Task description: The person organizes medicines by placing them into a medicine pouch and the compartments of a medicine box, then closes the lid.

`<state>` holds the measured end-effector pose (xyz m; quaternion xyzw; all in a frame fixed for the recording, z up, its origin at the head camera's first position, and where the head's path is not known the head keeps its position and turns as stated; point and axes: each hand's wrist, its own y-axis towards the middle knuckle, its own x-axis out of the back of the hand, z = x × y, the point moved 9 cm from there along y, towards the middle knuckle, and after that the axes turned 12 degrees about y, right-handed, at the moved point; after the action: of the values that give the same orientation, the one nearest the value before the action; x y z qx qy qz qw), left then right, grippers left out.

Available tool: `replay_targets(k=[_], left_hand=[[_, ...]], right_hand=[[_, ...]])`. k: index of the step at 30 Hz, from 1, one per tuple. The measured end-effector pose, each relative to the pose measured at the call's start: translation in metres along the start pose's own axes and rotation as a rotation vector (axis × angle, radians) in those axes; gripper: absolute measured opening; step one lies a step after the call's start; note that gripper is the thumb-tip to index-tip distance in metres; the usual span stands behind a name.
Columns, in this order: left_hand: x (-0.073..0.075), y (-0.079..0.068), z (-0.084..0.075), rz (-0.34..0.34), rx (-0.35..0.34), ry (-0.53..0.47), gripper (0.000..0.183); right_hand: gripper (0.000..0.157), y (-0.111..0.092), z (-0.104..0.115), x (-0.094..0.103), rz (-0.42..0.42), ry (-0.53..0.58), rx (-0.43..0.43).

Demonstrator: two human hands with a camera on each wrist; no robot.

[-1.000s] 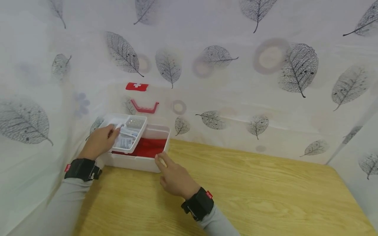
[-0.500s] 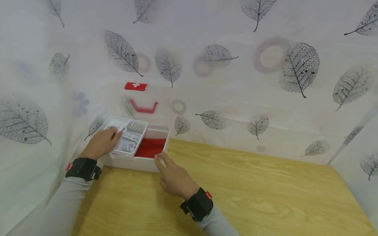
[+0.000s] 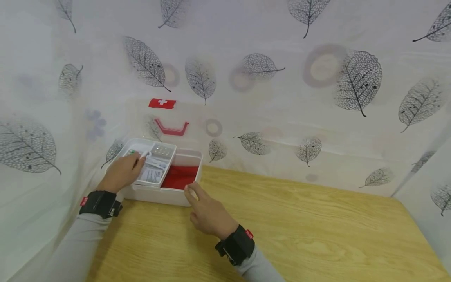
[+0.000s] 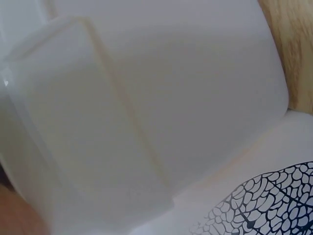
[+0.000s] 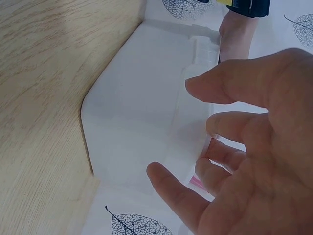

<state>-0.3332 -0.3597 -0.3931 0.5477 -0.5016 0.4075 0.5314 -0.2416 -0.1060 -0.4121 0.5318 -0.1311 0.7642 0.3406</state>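
A white first-aid box [image 3: 158, 195] stands at the table's left back, its clear lid raised behind, with a red handle [image 3: 172, 127] and red cross label [image 3: 162, 103]. A white compartment tray [image 3: 163, 181] sits in its left part, holding packets and a blister pack [image 3: 163, 150]. My left hand [image 3: 121, 172] reaches over the tray and pinches a white upright part of it. At the front right corner my right hand [image 3: 211, 213] holds the box's rim, its thumb [image 5: 210, 88] along the outer wall. The left wrist view shows mostly the box's outside wall [image 4: 210, 98].
Red cloth-like material [image 3: 180, 177] lies in the box's right part. A leaf-print curtain [image 3: 264, 98] hangs close behind and to the left. The wood-grain table [image 3: 299, 227] stretches to the right.
The tray was raised and tilted; it has come down level into the left part of the box under my left hand. My right hand has stayed at the corner.
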Motion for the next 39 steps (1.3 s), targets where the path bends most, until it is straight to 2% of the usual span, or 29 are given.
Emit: replay_targets(k=[8,11,15,23,31,34,37,39], left_hand=[[0.003,0.003,0.0,-0.017,0.008,-0.015,0.037],[0.0,0.003,0.001,0.009,0.006,-0.002,0.037],[-0.012,0.0,0.006,0.072,0.022,-0.012,0.038],[-0.021,0.0,0.011,0.062,0.032,-0.036,0.036],[-0.026,0.002,0.01,0.145,0.034,-0.019,0.037],[-0.023,-0.001,0.015,0.106,0.069,-0.06,0.041],[-0.016,-0.006,0.022,0.027,0.105,-0.109,0.046],[-0.011,-0.009,0.023,-0.029,0.1,-0.13,0.046]], right_hand=[[0.068,0.0,-0.003,-0.002,0.008,0.023,-0.008],[0.068,0.001,-0.003,-0.002,0.009,0.028,-0.011],[0.068,0.001,-0.001,-0.002,0.013,0.024,-0.007],[0.068,0.002,-0.002,-0.002,0.024,0.034,-0.028],[0.067,0.001,-0.004,-0.003,0.025,0.073,-0.025],[0.067,0.001,-0.005,-0.003,0.02,0.078,-0.02],[0.066,0.001,-0.005,-0.003,0.016,0.082,-0.016],[0.066,0.001,-0.005,-0.003,0.017,0.086,-0.018]])
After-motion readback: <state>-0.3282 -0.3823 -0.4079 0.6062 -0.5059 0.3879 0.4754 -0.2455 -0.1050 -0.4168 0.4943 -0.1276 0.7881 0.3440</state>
